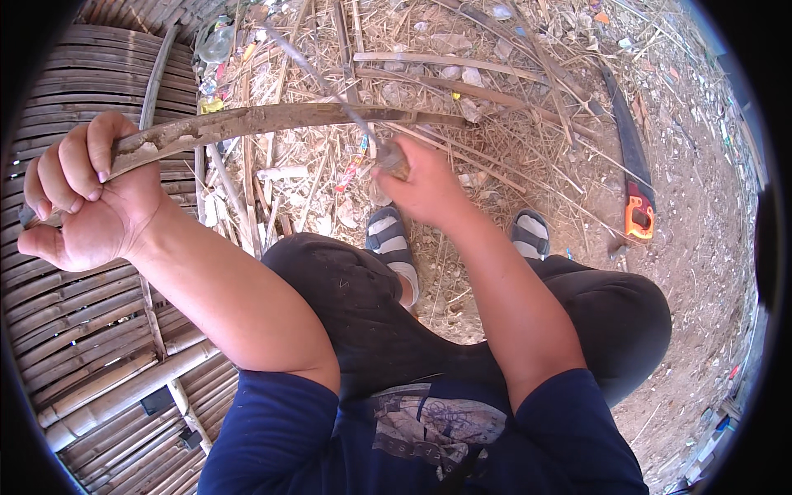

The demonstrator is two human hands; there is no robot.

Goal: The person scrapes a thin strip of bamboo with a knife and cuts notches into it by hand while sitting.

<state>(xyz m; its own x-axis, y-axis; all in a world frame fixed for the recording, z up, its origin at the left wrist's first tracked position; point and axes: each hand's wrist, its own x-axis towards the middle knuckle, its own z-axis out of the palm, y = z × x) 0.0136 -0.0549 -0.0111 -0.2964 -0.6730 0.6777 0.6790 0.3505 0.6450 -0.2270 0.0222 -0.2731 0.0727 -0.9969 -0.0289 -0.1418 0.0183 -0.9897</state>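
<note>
My left hand point(95, 190) is closed around the near end of a long, brownish bamboo strip point(247, 124), raised at the left. The strip stretches to the right across the view, its surface patchy and worn. In my right hand point(425, 181) is the wooden handle of a knife point(393, 158). Its long thin blade points up and to the left, crossing the strip; motion blurs it, so I cannot tell whether it touches the strip.
A slatted bamboo platform point(91, 297) fills the left side. Split bamboo pieces point(450, 62), straw and scraps litter the ground ahead. A handsaw point(631, 157) with an orange handle lies at the right. My sandalled feet point(389, 235) rest on the ground between.
</note>
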